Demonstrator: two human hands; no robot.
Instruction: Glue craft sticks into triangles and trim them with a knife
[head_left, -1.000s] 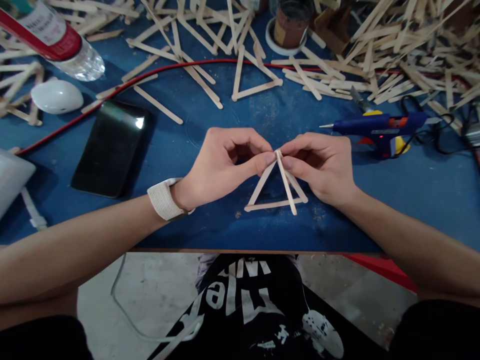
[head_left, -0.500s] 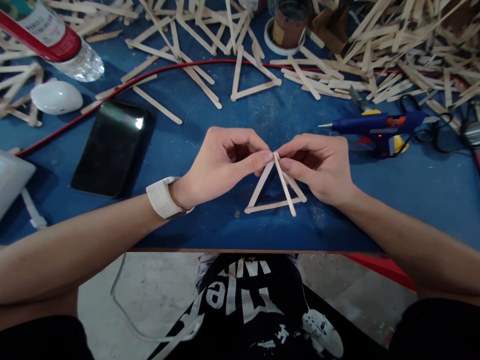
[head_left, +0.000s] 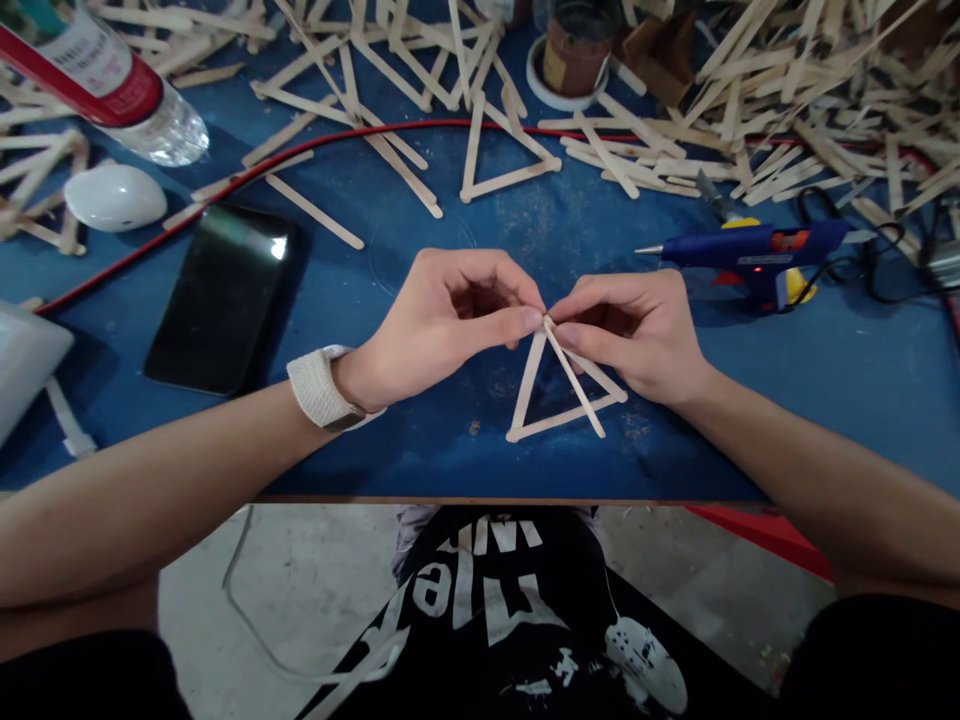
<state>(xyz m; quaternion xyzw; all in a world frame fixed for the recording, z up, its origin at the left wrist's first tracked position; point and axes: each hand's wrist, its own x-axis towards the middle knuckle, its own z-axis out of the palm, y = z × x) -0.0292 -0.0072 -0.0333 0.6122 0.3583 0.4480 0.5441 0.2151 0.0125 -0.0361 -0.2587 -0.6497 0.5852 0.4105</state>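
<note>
A stick triangle [head_left: 529, 385] is near the middle of the front edge of the blue table [head_left: 420, 465], its top corner pointing away from that edge. One more stick [head_left: 577, 383] slants from that corner across the triangle's base. The left hand [head_left: 465, 310] has thumb and forefinger closed on the top corner. The right hand [head_left: 637, 330] pinches the same corner from the other side, its fingertips close against the left ones. A pale wristband [head_left: 322, 388] circles the left wrist.

Right of the hands, a blue glue gun [head_left: 757, 260] lies with its nozzle pointing left. Left of them lies a black phone [head_left: 217, 300], with a white mouse [head_left: 115, 197] beyond it towards the left edge. A bottle [head_left: 112, 85] lies at the far left corner. A red cable [head_left: 300, 148] curves across the table, and a heap of sticks [head_left: 787, 80] covers the far right corner. A jar [head_left: 576, 55] stands near the far edge.
</note>
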